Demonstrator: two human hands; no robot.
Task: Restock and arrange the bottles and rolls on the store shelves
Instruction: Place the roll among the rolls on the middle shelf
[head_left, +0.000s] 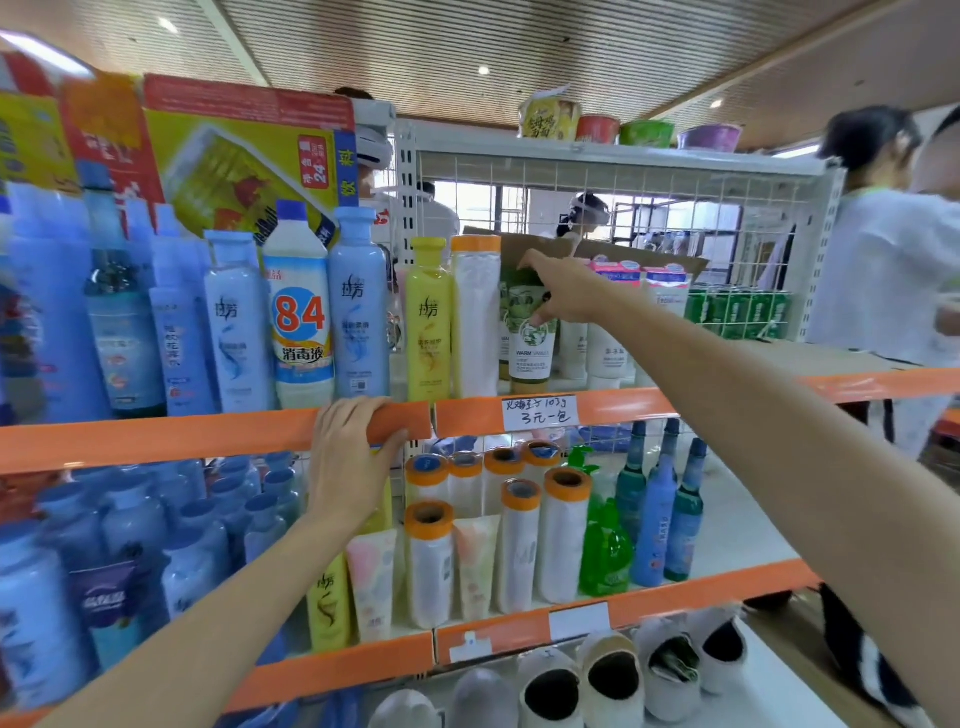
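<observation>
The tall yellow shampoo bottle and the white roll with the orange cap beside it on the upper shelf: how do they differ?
The tall yellow shampoo bottle is opaque yellow with a printed front; the white roll with the orange cap is plain white, wrapped in film. The bottle's yellow cap narrows above its shoulders, whereas the roll keeps one width up to its orange top. Both stand upright, side by side, at similar height.

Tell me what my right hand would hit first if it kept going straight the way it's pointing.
Probably the brown cardboard standing behind the tubes: the right hand holds a green tube and its forefinger points there, though depth is unclear.
</observation>
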